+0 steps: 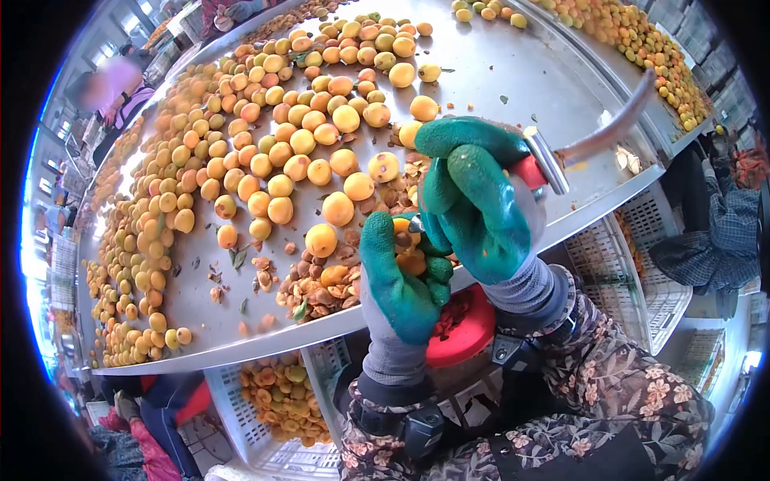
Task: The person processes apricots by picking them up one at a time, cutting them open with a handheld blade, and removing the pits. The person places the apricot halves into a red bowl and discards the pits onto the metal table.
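Observation:
My left hand, in a green-coated glove, is closed around an orange apricot just above the table's near edge. Close over it, my right hand, gloved alike, grips a hand tool with a red part and a shiny metal end. A brownish curved piece extends from that end toward the upper right. Gloved fingers hide most of the tool; a small dark tip shows beside the apricot. Apricot pits and scraps lie heaped left of my left hand.
Many whole apricots spread over the metal table. Below its edge are a red bowl and a white crate holding apricot halves. Other people stand at left and right.

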`<state>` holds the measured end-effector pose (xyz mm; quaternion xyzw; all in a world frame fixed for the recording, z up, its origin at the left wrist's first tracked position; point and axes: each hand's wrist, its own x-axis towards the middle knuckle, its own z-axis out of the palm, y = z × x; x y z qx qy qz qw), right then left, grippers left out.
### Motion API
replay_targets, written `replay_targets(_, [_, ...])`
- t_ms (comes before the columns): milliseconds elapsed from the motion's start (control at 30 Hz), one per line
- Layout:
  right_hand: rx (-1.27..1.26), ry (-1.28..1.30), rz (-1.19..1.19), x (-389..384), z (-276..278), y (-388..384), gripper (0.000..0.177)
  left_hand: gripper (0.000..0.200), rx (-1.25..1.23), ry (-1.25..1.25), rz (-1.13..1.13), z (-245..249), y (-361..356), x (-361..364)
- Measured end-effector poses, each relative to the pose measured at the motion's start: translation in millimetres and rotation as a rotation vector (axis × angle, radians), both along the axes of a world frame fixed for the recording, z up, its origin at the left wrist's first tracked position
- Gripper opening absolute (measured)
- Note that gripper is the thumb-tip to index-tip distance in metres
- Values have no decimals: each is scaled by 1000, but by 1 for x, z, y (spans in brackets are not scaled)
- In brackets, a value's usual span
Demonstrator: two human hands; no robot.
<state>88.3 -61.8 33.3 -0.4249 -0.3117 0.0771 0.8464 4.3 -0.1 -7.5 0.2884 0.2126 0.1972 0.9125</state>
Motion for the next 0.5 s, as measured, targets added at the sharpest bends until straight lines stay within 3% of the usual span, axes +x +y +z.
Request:
replay_targets(133, [-115,27,61,-3,-24,5,32,38,173,-7,228,-1,-16,9])
replay_targets(233, [-74,62,111,-5,-20,8,30,39,788,138,314,-7,-12,10])
replay_targets(267, [-27,102,142,-3,-13,8,29,39,289,40,161,-3,-10,7])
replay_targets(300, [19,142,171,0,-10,8,29,39,288,42,164,1,-8,7])
replay_targets(333, [187,153,371,19,-31,8,29,39,148,107,105,6,-6,9])
replay_targets(367, [186,154,372,19,-32,8,29,40,8,172,45,8,-4,10])
replay_targets(500, [263,287,347,17,-35,13,32,41,-2,131,10,-3,2,7])
